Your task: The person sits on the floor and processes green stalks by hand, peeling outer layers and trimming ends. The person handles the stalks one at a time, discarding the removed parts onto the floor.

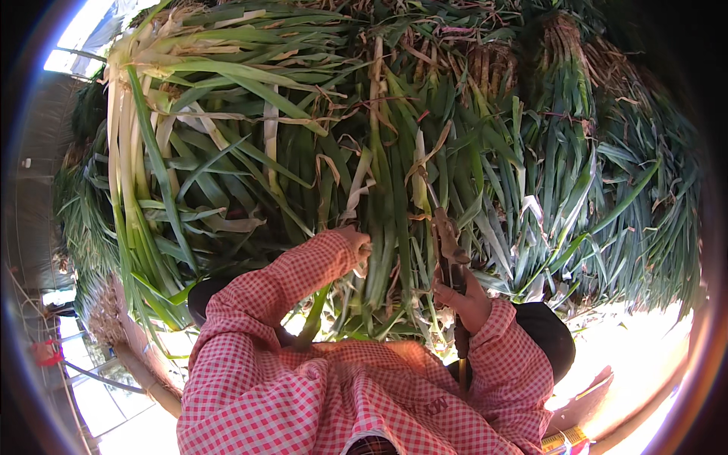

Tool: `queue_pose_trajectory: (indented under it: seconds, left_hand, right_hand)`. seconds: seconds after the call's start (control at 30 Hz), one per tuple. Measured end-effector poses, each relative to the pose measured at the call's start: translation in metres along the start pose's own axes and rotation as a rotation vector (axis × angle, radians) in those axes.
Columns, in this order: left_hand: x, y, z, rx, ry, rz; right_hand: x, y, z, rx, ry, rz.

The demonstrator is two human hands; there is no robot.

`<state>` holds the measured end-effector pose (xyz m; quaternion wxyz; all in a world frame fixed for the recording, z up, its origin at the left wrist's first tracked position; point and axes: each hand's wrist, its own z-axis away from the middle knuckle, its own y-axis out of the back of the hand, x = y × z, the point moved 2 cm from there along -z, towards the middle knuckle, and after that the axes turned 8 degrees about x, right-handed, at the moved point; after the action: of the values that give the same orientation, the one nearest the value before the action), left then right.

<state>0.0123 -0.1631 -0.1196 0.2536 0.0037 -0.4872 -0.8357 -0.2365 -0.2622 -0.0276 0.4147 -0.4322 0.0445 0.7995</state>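
My left hand (356, 244) has its fingers curled at a pale, dry scallion leaf (357, 185); a whitish bit shows below the fingers. Just to its right, a long scallion (375, 122) lies with its brownish stalk away from me and its green leaves towards me. In my right hand (467, 301) is a gun-shaped tool that looks like an air blow gun (445, 233). Its thin nozzle points away from me into the leaves, and a hose or tube runs down from the grip. Another green stalk (314, 318) shows under my left forearm.
A deep heap of scallions (642, 187) spreads ahead and to the right, some tied in bundles with roots outward. Stalks with pale, clean-looking shanks (120, 148) lie at the left. A wooden pole (148, 381) runs at lower left. A yellow printed object (569, 441) is at lower right.
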Motion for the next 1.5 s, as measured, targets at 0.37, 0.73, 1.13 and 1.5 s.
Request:
queue_pose_trajectory:
  seconds: [0.37,0.73,1.13,1.5]
  left_hand:
    - [0.034,-0.008,-0.074,0.111,0.791,0.337]
    - [-0.042,0.004,-0.076,0.031,0.739,0.965]
    - [-0.136,0.072,0.039,-0.178,0.436,1.044]
    - [0.005,0.087,0.270,0.038,0.596,1.272]
  right_hand:
    - [0.005,-0.005,-0.007,0.089,-0.003,0.091]
    - [0.019,0.004,-0.016,-0.020,0.016,0.165]
    - [0.009,-0.014,-0.020,-0.045,0.083,0.322]
    - [0.012,-0.010,0.015,-0.102,-0.050,0.079]
